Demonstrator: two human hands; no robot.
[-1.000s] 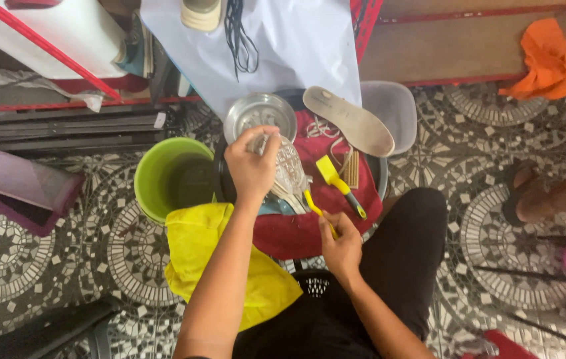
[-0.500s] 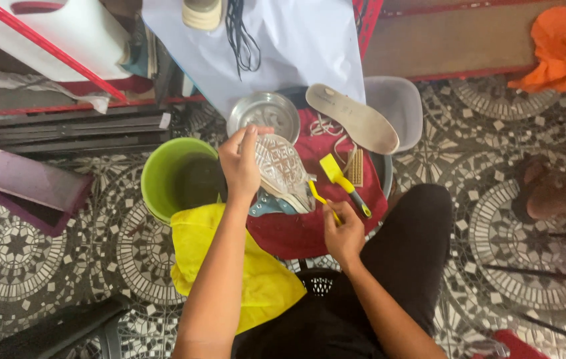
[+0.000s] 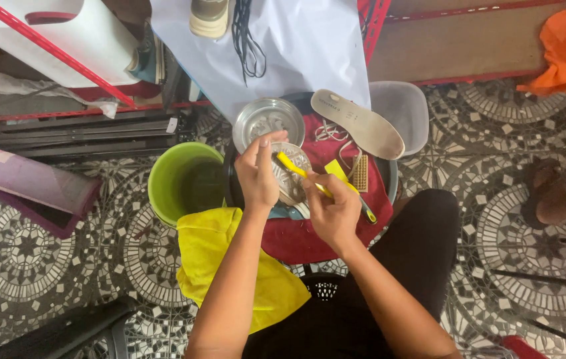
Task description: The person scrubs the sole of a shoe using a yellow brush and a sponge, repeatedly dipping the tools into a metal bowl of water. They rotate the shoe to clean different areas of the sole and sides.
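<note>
My left hand (image 3: 258, 174) grips a shoe (image 3: 292, 178) turned sole-up over a red cloth (image 3: 296, 242) that covers a basin. A thin yellow brush (image 3: 294, 167) is held in my right hand (image 3: 333, 214), with its head lying across the shoe's sole close to my left fingers. Just behind the shoe stands a round metal bowl (image 3: 268, 119). A pale insole (image 3: 357, 123) lies to the right of the bowl, with white laces (image 3: 326, 133) beside it. A second yellow brush (image 3: 355, 178) with tan bristles rests on the red cloth.
A green bucket (image 3: 183, 183) stands left of the basin, and a yellow cloth (image 3: 230, 269) lies on my lap. At the back, another shoe (image 3: 210, 16) and black laces (image 3: 246, 40) lie on a white sheet. A grey tub (image 3: 406, 110) and an orange cloth (image 3: 565, 56) are to the right on the patterned tile floor.
My right hand has lifted the thin yellow brush up onto the shoe's sole. My left hand has lowered and turned the shoe slightly toward me.
</note>
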